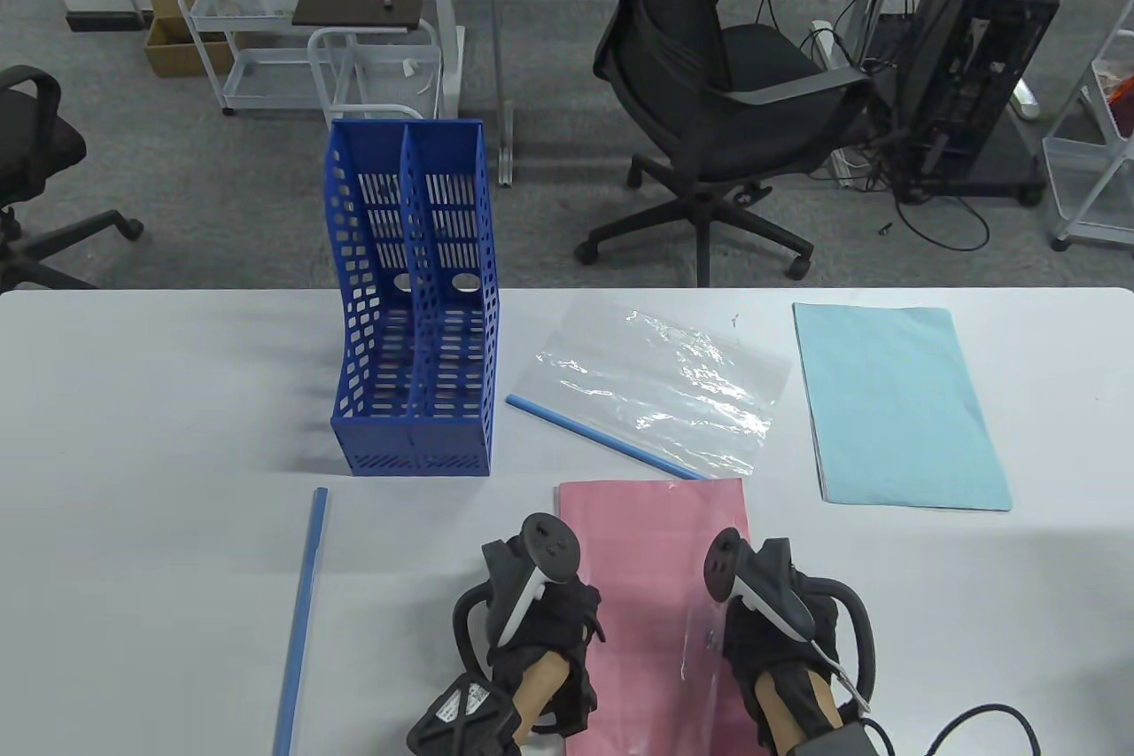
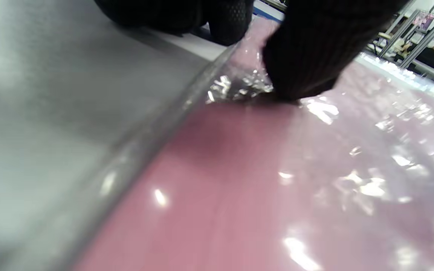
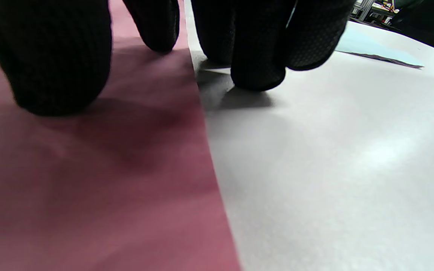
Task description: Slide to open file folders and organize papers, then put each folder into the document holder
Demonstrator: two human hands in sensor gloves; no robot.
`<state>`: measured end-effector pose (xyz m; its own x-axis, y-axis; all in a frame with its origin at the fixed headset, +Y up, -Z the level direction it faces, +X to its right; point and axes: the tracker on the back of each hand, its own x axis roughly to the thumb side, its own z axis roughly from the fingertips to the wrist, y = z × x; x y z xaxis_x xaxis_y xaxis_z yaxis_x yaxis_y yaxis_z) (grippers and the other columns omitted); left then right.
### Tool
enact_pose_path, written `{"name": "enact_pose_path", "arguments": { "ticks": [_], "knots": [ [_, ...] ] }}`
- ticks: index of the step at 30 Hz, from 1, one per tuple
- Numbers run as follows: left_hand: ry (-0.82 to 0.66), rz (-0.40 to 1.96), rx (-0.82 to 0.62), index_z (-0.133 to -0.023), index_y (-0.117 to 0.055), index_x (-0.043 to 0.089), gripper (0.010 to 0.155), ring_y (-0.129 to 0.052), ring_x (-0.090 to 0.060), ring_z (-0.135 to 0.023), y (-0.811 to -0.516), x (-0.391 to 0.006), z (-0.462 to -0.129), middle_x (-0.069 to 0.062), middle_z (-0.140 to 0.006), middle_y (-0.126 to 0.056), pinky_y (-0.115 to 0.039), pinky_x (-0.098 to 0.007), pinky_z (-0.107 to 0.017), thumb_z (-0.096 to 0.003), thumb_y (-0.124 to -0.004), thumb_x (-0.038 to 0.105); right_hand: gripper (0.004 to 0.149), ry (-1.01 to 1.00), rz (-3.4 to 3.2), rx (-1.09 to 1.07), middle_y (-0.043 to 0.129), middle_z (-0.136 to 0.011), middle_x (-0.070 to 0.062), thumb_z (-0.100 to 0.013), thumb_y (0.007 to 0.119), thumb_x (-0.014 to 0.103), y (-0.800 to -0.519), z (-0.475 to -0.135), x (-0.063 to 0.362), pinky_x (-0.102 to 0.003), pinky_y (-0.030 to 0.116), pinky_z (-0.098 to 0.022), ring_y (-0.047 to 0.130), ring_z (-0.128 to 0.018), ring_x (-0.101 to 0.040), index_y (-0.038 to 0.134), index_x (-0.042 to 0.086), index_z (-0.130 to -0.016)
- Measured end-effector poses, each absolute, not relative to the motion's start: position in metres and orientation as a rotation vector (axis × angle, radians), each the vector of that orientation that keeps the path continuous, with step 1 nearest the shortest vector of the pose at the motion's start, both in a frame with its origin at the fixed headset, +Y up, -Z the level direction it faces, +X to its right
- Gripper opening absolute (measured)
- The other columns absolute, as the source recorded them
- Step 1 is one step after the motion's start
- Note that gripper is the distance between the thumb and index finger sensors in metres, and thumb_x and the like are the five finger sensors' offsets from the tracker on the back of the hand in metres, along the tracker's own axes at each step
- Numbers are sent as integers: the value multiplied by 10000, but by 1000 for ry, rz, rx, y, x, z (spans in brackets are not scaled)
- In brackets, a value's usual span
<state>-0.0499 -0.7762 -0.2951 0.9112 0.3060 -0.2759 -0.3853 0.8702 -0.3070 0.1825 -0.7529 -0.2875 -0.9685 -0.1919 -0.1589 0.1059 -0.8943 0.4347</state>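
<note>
A pink sheet (image 1: 651, 579) lies at the table's front middle, its left part under a clear folder cover (image 2: 352, 158) that glints. My left hand (image 1: 545, 592) sits on the sheet's left edge: its thumb (image 2: 300, 64) presses the crinkled plastic, and its other fingers (image 2: 156, 13) touch the table beside the edge. My right hand (image 1: 757, 596) rests over the right edge, thumb (image 3: 51, 67) on bare pink paper and outer fingers (image 3: 258, 52) on the table. A second clear folder (image 1: 660, 388) with a blue slide bar (image 1: 602, 440) lies behind. The blue document holder (image 1: 412, 304) stands empty at the back left.
A loose blue slide bar (image 1: 301, 614) lies lengthwise at the front left. A light blue sheet (image 1: 904, 406) lies at the right of the white table (image 1: 159, 401). Office chairs, carts and a computer tower stand on the floor beyond the far edge.
</note>
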Motion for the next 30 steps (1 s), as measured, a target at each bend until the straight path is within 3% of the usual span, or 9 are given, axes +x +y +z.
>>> {"name": "enact_pose_path", "arguments": {
  "ticks": [3, 11, 16, 18, 22, 25, 30],
  "knots": [
    [229, 334, -351, -996, -675, 50, 802, -753, -325, -809, -775, -47, -299, -170, -1083, -522, -751, -452, -592, -377, -940, 486, 852, -645, -2898, 294, 556, -1119, -85, -306, 866, 559, -753, -287, 182, -553, 651, -704, 754, -883, -360, 496, 359, -1046],
    [275, 445, -360, -919, -783, 45, 619, -706, -346, -833, -776, -39, -300, -127, -1080, -539, -700, -491, -622, -399, -941, 341, 855, -624, -2883, 303, 573, -1114, -85, -294, 866, 552, -753, -287, 180, -553, 649, -709, 772, -878, -345, 503, 361, -1044],
    [275, 519, -356, -856, -830, 96, 553, -772, -279, -776, -776, -47, -300, -107, -1045, -608, -760, -424, -577, -377, -953, 342, 853, -621, -2880, 303, 575, -1113, -81, -293, 862, 556, -753, -287, 179, -549, 651, -708, 773, -877, -341, 501, 367, -1043],
    [246, 622, -389, -874, -803, 127, 559, -846, -235, -739, -775, -52, -298, -128, -1027, -651, -818, -406, -541, -379, -944, 346, 852, -622, -2879, 302, 574, -1113, -77, -294, 861, 557, -753, -287, 179, -548, 651, -708, 773, -877, -341, 502, 367, -1043],
    [218, 928, -533, -1012, -612, 140, 728, -992, -229, -668, -778, -69, -291, -166, -1037, -630, -908, -443, -472, -402, -923, 390, 854, -620, -2882, 302, 572, -1112, -72, -291, 859, 568, -753, -287, 180, -540, 653, -709, 771, -877, -332, 500, 373, -1041],
    [230, 1117, -575, -1067, -554, 127, 800, -1046, -231, -622, -785, -88, -286, -144, -979, -749, -932, -441, -438, -412, -899, 429, 857, -620, -2889, 301, 570, -1112, -60, -291, 860, 579, -753, -287, 181, -533, 652, -711, 768, -876, -322, 499, 376, -1041],
    [260, 1348, -760, -1049, -631, 119, 705, -1134, -203, -545, -814, -99, -279, -16, -836, -955, -969, -426, -385, -445, -864, 395, 864, -625, -2895, 302, 567, -1112, -59, -290, 864, 584, -753, -287, 181, -534, 649, -712, 766, -876, -321, 495, 376, -1043]
  ]
}}
